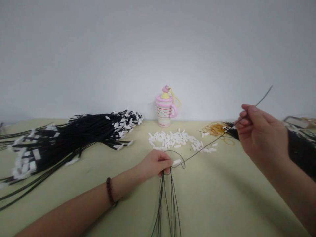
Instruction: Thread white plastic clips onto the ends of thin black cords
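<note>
Two hands are occupied with one thin dark cord (pixel 204 145), which is stretched slantwise between them above a pale green table (pixel 209 197). By the left hand (pixel 158 162), held low near the middle, a small white piece (pixel 176 162) is pinched between thumb and fingers, with its outer end exposed. A loose loop of the cord is curved about the fingertips and the white piece; whether the piece is threaded by it cannot be told. From beneath the same fingers, several dark strands (pixel 172 200) are seen hanging toward the lower edge of the view. By the right hand (pixel 259 128), raised higher, the cord is gripped between thumb and fingers, its tip jutting up beyond them. A dark bracelet (pixel 108 191) is worn on the left wrist. Farther back, a pile of white pieces (pixel 170 139) is spread before a pink and cream cup-shaped object (pixel 164 113), which is stood upright near a plain wall (pixel 98 49). At the left, a large heap of black cords (pixel 91 130) with white ends is laid. Near the right hand, yellow loops (pixel 214 128) are gathered, and more black material (pixel 300 148) is partly hidden behind the forearm.
</note>
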`<action>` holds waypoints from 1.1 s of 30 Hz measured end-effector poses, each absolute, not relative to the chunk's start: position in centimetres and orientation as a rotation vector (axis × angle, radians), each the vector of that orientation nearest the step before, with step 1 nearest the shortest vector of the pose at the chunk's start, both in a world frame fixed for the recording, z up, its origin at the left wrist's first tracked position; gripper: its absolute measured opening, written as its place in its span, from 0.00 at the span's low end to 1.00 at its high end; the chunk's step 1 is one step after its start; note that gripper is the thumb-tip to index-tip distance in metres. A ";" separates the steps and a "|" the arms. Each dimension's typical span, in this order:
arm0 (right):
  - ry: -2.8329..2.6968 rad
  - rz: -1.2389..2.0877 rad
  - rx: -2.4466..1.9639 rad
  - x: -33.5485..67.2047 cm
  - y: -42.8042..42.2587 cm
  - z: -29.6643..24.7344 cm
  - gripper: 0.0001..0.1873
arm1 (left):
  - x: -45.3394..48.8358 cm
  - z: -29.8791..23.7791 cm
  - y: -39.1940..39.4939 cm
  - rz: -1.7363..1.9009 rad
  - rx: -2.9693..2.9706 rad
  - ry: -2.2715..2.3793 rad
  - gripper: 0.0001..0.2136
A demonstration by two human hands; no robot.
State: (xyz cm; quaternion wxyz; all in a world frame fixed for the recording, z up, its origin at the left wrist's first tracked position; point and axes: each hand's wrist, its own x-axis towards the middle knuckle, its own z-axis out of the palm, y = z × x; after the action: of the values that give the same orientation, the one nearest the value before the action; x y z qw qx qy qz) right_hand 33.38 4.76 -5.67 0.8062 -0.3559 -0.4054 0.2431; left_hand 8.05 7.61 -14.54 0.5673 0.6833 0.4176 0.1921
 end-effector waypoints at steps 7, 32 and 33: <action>-1.308 0.573 -1.202 29.1 3.6 -12.1 0.13 | 7.8 -14.1 7.9 0.540 1.444 1.032 0.11; -1.991 0.607 -1.400 26.2 2.5 -16.5 0.15 | 7.4 -14.7 8.3 0.577 1.389 0.976 0.11; -1.991 0.604 -1.398 26.2 2.5 -16.5 0.15 | 7.5 -14.6 8.2 0.574 1.395 0.977 0.11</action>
State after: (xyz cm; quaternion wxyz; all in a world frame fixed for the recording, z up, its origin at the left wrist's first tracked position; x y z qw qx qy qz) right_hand 26.17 2.48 -16.51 0.3123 -0.5297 -0.7546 0.2289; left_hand 7.45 8.24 -14.65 0.6226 0.6073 0.4255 0.2499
